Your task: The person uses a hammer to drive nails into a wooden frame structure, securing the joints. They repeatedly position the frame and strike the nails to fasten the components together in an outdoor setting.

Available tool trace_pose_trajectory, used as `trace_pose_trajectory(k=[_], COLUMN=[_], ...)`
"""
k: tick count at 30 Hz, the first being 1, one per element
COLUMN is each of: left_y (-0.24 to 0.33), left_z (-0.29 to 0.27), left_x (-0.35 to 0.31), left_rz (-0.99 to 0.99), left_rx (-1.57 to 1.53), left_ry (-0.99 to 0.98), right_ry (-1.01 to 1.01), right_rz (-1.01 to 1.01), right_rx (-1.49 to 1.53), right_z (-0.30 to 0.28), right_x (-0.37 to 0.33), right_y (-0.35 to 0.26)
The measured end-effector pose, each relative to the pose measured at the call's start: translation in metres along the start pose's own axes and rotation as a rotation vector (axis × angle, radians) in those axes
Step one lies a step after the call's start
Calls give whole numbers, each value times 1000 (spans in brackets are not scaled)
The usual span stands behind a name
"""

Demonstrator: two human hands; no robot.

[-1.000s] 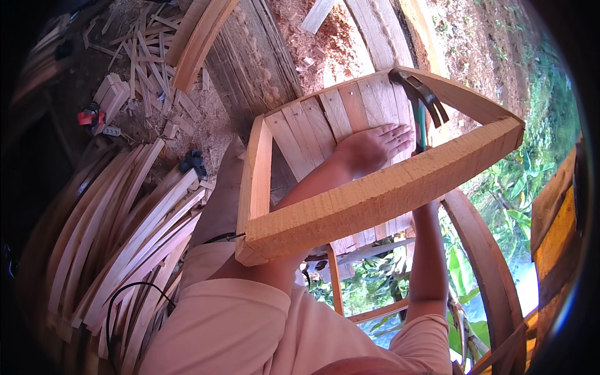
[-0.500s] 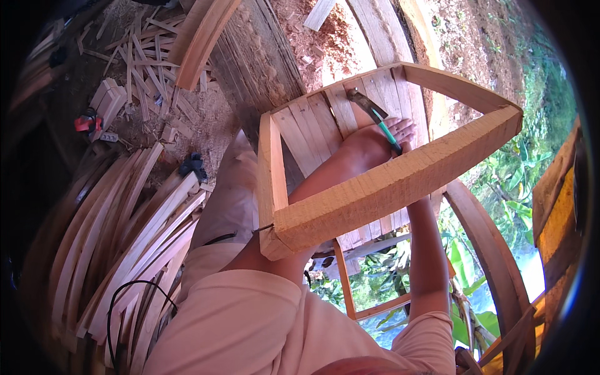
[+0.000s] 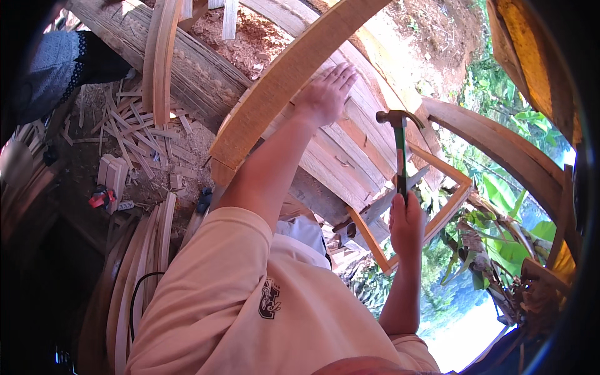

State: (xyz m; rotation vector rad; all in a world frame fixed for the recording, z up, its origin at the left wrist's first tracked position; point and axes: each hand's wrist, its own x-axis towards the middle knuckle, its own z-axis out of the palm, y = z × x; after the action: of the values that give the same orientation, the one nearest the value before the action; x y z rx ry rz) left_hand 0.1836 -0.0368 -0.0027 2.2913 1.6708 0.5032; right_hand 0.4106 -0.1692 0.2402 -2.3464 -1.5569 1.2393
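The hammer (image 3: 400, 147) has a metal claw head and a green and black handle. It stands head-up, with my right hand (image 3: 407, 222) closed around the lower handle. My left hand (image 3: 327, 95) lies with fingers stretched out over the pale plank surface (image 3: 350, 137), holding nothing. Right beside that hand runs a curved wooden beam (image 3: 294, 72), part of the wooden frame; my left forearm passes by its lower end. A thin, dark, nail-like piece (image 3: 342, 162) shows on the planks.
An angled wooden frame (image 3: 440, 212) sits beyond my right hand. Curved ribs (image 3: 500, 134) rise at the right. Scrap strips (image 3: 134, 131), a red and black tool (image 3: 102, 197) and stacked curved timbers (image 3: 128, 269) lie at the left. A person's patterned garment (image 3: 53, 72) shows far left.
The wooden frame around my arms has swung to the upper left, so mainly one curved beam shows. My right hand has drawn back with the hammer, now head-up. My left hand has moved up and left.
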Motion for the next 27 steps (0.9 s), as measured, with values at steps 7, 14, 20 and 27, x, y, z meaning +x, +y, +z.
trace_pose_trajectory(k=[7,14,20,27], left_y=[-27,31,38,39], left_z=[9,-34,-20,1], left_x=[-9,-34,-50,-29], left_rz=[50,-96,-38,38], left_rx=[-197,-152,-34,109], left_ry=[169,-68,-101,-249], right_ry=[52,170,221,290], right_rz=[310,287,408,484], right_rx=[698,540,416,489], right_z=[-19,0,26,46], right_x=[-165,-282,-332,-345], right_y=[27,94,104,90])
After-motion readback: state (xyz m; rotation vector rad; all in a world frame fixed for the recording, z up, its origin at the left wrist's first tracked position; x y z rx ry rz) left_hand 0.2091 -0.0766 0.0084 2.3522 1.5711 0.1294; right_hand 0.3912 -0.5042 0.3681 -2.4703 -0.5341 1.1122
